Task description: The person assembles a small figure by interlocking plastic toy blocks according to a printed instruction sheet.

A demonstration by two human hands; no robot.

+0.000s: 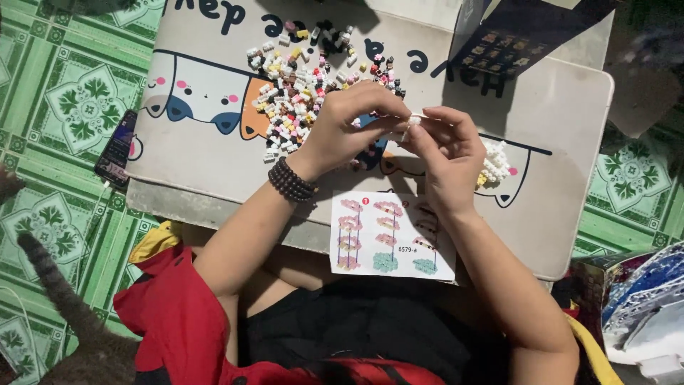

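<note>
A low lap desk (570, 142) printed with cartoon cats carries the work. Across its top a wide heap of loose small bricks (299, 85) lies unsorted, so most of the building looks undone. An instruction sheet (393, 235) sits at the near edge, and a small finished white cluster (495, 165) rests just beside the right hand (445, 153). The left hand (349, 125) and right hand meet fingertip to fingertip, both pinched shut on a tiny white piece (412, 122).

Dim, warm indoor light from above; soft shadows under both hands on the pale cartoon-printed folding table (214, 164). Dark upper right corner. Slight blur on fingers, edges soft, colours oversaturated.
</note>
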